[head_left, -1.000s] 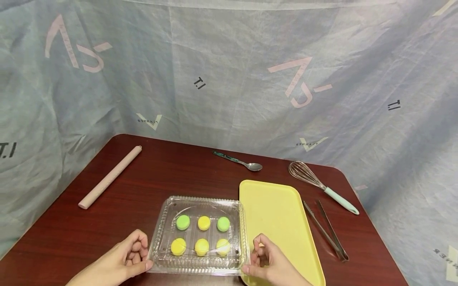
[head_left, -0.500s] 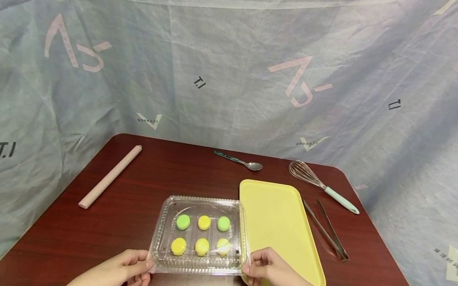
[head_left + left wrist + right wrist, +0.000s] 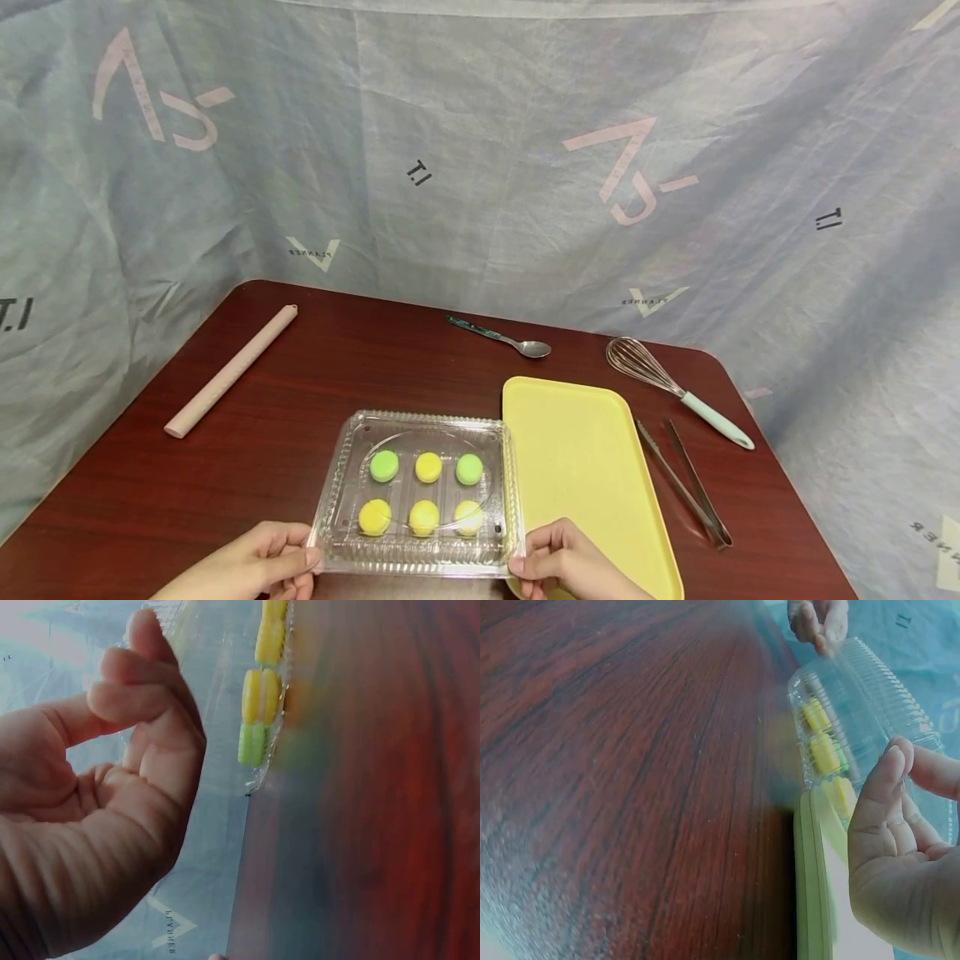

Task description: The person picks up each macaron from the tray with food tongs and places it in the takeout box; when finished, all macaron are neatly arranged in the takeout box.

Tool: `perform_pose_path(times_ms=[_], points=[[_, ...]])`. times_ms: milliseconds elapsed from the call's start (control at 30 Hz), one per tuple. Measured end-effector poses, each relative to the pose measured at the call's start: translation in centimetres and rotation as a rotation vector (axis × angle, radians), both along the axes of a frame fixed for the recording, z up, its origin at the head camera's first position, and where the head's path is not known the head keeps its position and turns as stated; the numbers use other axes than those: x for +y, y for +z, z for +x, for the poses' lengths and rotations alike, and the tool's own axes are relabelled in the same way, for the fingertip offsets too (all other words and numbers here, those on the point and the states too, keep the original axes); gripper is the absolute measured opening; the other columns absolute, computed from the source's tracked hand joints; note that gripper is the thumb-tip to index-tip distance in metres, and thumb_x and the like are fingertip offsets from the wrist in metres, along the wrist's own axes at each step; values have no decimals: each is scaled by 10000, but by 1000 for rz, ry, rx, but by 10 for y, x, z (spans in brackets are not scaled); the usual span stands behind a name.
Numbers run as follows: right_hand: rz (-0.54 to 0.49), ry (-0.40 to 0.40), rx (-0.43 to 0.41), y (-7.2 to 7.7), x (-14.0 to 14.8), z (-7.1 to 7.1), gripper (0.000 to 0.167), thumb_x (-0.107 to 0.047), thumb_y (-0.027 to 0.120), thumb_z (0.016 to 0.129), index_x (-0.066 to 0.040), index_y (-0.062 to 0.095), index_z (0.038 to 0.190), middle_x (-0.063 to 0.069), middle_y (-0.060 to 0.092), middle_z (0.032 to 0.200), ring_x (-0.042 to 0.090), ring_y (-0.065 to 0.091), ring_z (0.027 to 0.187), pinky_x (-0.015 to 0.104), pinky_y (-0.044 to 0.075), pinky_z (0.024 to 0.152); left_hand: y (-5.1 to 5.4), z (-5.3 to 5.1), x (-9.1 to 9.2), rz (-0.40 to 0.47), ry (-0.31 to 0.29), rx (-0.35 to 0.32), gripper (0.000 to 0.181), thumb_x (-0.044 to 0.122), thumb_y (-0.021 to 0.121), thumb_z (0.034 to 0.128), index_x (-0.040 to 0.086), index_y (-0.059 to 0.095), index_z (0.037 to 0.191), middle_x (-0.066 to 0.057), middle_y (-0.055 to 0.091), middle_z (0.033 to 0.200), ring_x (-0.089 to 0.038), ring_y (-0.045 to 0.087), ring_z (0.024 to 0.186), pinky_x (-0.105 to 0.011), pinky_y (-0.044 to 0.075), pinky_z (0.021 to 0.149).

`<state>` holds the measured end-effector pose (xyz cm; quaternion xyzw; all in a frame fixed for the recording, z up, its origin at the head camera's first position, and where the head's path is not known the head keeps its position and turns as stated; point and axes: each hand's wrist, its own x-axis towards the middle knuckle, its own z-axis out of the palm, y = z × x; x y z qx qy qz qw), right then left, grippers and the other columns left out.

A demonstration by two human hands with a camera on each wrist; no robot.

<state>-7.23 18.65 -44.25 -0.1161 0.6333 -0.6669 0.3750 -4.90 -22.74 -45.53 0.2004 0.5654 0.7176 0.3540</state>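
Observation:
A clear plastic clamshell box (image 3: 420, 550) lies near the table's front with its lid down. Several yellow macarons (image 3: 423, 517) and two green macarons (image 3: 384, 467) sit inside in two rows. At the near left corner my left hand (image 3: 262, 560) pinches the box edge between thumb and fingers. My right hand (image 3: 566, 560) pinches the near right corner the same way, over the yellow tray (image 3: 577, 450). In the right wrist view the thumb and index finger of my right hand (image 3: 907, 847) meet at the lid's rim, with my left hand (image 3: 819, 621) across from it.
Right of the tray lie metal tongs (image 3: 693, 492) and a whisk (image 3: 690, 396) with a pale green handle. A spoon (image 3: 498, 337) is at the back, a pink rolling pin (image 3: 232, 371) at the left. A grey cloth (image 3: 480, 167) hangs behind the table (image 3: 337, 358).
A second ago both hands' fingers were raised off the box corners; they have come down, and both hands now grip the edge. The box has barely moved.

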Motion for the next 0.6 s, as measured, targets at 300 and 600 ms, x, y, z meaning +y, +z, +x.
perform_pose_path(times_ms=[300, 600], points=[[-4, -6, -12, 0, -1, 0, 518, -93, 666, 922, 348, 397, 889, -65, 645, 665, 34, 581, 592, 189, 500, 583, -1, 2, 3, 14, 37, -2, 317, 22, 421, 1031, -293, 397, 1011, 16, 602, 757, -13, 489, 637, -146, 342, 525], [3, -10, 21, 1, -2, 1, 468, -72, 663, 915, 324, 427, 835, -77, 623, 637, 19, 558, 563, 161, 463, 542, -5, 1, 4, 26, 63, 43, 289, -7, 405, 1019, -292, 402, 973, 36, 626, 744, 9, 488, 611, -137, 313, 491]])
